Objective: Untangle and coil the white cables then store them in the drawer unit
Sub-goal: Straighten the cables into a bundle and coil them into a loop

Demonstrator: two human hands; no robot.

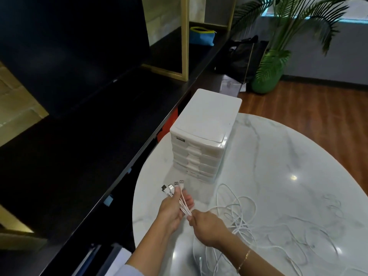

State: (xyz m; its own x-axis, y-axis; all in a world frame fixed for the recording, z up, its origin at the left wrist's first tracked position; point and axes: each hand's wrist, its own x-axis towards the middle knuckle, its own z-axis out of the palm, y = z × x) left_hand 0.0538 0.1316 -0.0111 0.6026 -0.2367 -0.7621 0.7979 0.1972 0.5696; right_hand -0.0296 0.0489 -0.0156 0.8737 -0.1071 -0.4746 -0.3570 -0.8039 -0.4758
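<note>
Both hands (172,211) (207,226) grip white cables (184,206) nr table's (288,156) left edge; room rt.

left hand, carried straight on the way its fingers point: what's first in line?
Probably the drawer unit. The left hand holds the white cables with their plugs fanned toward the unit's drawer fronts, over bare marble table. Depth is uncertain from this single view.
</note>
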